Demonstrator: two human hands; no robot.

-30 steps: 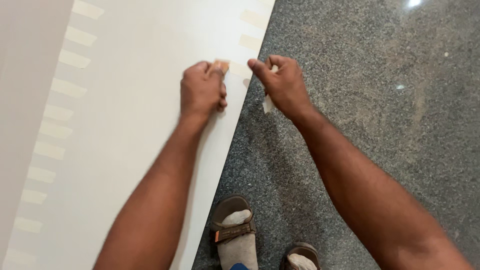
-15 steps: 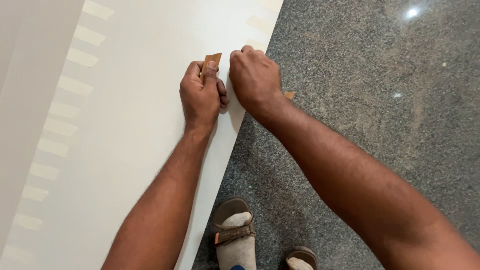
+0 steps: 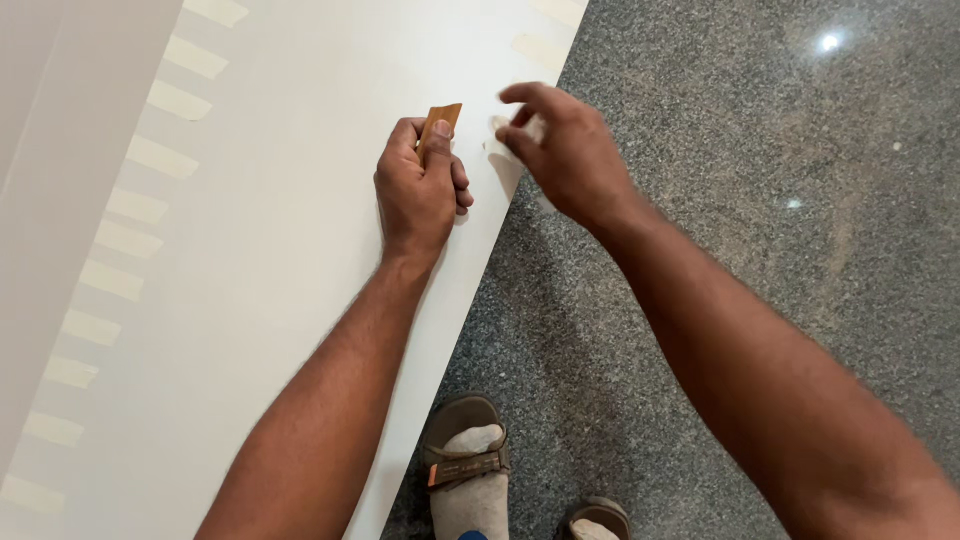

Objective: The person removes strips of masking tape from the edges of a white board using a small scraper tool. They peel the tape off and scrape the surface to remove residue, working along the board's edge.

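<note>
A large white board (image 3: pixel 250 230) lies flat on the floor. My left hand (image 3: pixel 420 190) rests on it near its right edge, fist closed around a thin brown flat tool (image 3: pixel 440 122) that sticks out above the thumb. My right hand (image 3: pixel 560 150) hovers just right of it over the board's edge, its fingertips pinching a small pale strip of masking tape (image 3: pixel 500 125). The rest of that strip is hidden under the fingers.
A row of pale tape strips (image 3: pixel 140 190) runs along the board's left seam, beside a second white panel (image 3: pixel 40 120). Another strip (image 3: pixel 538 50) sits near the right edge. Speckled grey stone floor (image 3: pixel 780 220) lies to the right. My sandalled feet (image 3: pixel 468 470) stand at the board's edge.
My right hand has drawn away from the left hand, up and to the right, now pinching a tape strip. The left hand has stayed on the board with the brown tool.
</note>
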